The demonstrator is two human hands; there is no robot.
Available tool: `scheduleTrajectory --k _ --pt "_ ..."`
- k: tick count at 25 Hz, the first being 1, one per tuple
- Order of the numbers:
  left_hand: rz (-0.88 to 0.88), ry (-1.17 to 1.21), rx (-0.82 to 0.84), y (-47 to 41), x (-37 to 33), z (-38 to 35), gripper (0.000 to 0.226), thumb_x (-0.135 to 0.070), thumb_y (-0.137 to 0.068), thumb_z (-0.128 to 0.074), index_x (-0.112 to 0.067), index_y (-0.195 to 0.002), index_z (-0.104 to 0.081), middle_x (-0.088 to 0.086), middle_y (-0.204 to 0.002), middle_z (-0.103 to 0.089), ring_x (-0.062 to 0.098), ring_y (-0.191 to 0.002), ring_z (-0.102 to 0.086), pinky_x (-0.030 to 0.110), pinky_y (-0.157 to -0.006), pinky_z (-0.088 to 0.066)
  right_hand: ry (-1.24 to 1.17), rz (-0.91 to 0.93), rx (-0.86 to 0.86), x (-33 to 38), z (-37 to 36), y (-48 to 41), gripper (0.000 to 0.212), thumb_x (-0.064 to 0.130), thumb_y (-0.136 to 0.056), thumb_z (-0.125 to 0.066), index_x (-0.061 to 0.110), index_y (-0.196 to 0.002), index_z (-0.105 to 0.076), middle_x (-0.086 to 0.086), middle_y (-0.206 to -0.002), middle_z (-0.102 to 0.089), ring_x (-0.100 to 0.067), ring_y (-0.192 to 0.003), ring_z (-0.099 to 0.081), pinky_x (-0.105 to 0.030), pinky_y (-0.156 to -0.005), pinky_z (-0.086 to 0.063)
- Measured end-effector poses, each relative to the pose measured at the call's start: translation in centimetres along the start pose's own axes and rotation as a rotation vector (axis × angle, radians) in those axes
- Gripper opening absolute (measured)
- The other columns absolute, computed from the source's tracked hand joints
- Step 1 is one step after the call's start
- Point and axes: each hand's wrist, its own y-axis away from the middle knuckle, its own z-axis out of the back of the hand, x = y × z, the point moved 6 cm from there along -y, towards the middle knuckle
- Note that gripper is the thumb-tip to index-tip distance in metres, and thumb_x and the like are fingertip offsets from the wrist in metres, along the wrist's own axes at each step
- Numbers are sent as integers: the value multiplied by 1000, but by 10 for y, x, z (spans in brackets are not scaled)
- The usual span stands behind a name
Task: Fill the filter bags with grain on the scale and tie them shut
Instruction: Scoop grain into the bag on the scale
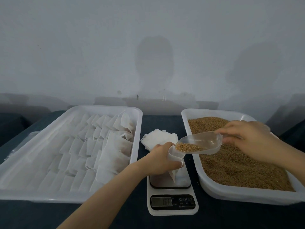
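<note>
On the scale [171,212], the left grip [162,158] curls round the filter bag [175,157], its open mouth just under the lip of the clear scoop [200,143], whose long axis slopes down-left from the right grip [252,139] pinching its handle, with grain [188,147] gathered at that lip.

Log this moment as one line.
step: filling | left hand: holds filter bag on scale | right hand: tips scoop of grain at bag mouth

The scale display [161,201] digits are too blurred to read. The view's right edge cuts off the grain tray [247,195] corner.
</note>
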Motion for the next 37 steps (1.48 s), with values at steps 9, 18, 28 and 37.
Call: scheduleTrajectory --k 9,18,28,37 --pt "-27 31 -22 1 -3 1 52 -45 -82 -67 -24 -126 -49 1 -125 -52 19 -109 -54 42 -96 -49 143 63 -59 6 4 -17 29 35 -89 -54 45 -115 -60 28 -99 -52 0 -101 -40 -22 -92 -8" --pt "-68 85 -56 -1 -4 3 47 -42 -80 -72 -28 -120 -53 -2 -124 -55 15 -113 -53 40 -98 -49 206 126 -113 16 3 -19 28 36 -86 -58 42 -113 -63 25 -92 -51 -1 -96 -39 -20 -90 -5" --pt "-58 98 -53 -1 -3 3 50 -44 -78 -74 -30 -121 -53 -3 -124 -53 15 -111 -54 39 -97 -50 301 125 -68 26 7 -18 31 38 -88 -55 42 -119 -60 25 -94 -45 -4 -104 -45 -30 -100 -7" --pt "-61 110 -64 -1 -4 4 47 -44 -77 -74 -31 -117 -54 -2 -123 -54 15 -110 -55 40 -97 -50 342 148 -64 33 11 -18 31 37 -90 -53 43 -120 -58 23 -97 -48 -5 -106 -44 -31 -101 -5"
